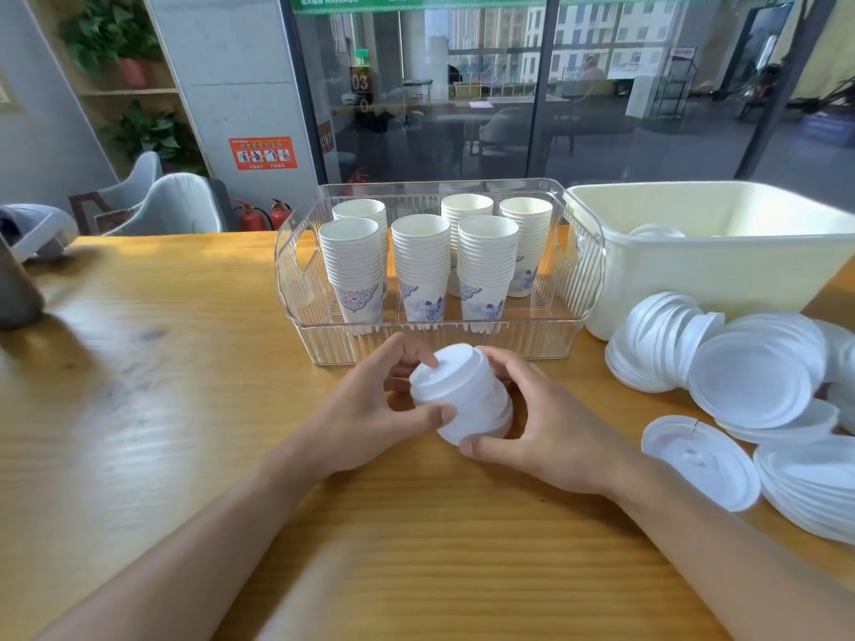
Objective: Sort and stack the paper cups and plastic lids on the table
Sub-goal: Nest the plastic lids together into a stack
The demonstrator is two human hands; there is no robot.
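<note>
Two bare arms reach in from the bottom. The left hand point(370, 404) and right hand point(550, 423) wear no gloves, rings or watches. No sleeves show behind the wrists. The fingernails are short and plain.

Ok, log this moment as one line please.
step: stacking lids | left hand + right hand: gripping lid stack above table | cups: stacked in clear bin | loose lids: right
</note>
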